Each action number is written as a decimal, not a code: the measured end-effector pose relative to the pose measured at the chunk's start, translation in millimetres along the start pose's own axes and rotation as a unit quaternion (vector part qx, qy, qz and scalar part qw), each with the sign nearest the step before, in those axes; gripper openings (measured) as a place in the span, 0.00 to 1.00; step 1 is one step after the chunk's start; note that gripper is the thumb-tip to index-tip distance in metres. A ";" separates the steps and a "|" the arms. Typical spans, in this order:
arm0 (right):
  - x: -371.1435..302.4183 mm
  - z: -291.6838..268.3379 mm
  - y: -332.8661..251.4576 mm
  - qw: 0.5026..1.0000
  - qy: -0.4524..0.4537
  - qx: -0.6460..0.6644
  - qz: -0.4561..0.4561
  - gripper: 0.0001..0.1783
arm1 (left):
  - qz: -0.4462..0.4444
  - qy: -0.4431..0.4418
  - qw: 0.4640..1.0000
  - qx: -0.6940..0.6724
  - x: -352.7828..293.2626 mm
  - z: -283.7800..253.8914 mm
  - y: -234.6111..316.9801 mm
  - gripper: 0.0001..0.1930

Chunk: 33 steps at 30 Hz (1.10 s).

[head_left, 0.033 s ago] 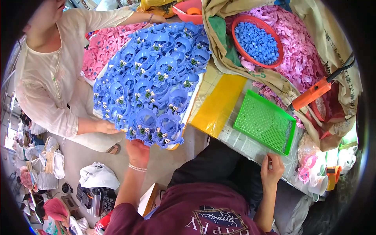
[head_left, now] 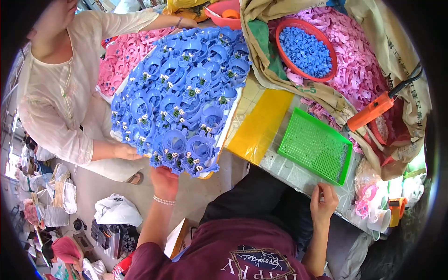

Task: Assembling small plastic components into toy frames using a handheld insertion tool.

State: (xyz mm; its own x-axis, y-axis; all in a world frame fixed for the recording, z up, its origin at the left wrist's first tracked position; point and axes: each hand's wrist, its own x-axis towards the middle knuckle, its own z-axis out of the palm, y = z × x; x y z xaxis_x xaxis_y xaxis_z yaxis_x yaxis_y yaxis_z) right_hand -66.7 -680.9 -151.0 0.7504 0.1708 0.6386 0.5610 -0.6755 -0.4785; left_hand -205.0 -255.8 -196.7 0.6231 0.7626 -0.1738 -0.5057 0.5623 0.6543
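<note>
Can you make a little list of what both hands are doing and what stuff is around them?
left hand: under the near edge of a tray heaped with blue plastic parts
right hand: resting at the table edge, empty
beside right hand: green mesh tray
other person's hand: on the heap's left side
farther back: red bowl of small blue pieces, pink parts, orange tool

blue plastic parts (head_left: 182,100), pink parts (head_left: 354,60), green perforated tray (head_left: 316,144), yellow sheet (head_left: 261,126), orange tool (head_left: 371,111), red bowl (head_left: 280,35).
</note>
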 end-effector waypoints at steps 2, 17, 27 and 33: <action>-1.2 1.5 -2.9 1.000 0.003 0.001 -0.004 0.04 | 0.004 -0.010 1.000 -0.011 -7.4 7.8 -0.5 0.21; -4.0 2.6 -15.9 1.000 -0.009 0.000 0.012 0.04 | -0.049 -0.135 0.989 -0.033 -4.5 -7.9 -15.8 0.17; 1.8 -0.1 -22.2 1.000 0.000 0.016 0.012 0.05 | -0.028 -0.064 0.997 0.027 -7.8 -5.5 -14.4 0.16; 2.3 -9.2 -22.9 1.000 0.005 0.004 0.004 0.07 | -0.069 -0.069 0.993 0.064 -44.3 19.2 -34.9 0.18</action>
State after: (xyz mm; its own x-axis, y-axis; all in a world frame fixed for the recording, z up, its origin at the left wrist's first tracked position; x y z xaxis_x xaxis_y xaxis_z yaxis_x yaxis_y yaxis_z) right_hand -81.0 -671.6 -133.0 0.7514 0.1574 0.6408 0.5576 -0.6707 -0.4891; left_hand -203.6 -315.4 -197.7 0.7614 0.6251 -0.1716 -0.3354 0.6065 0.7209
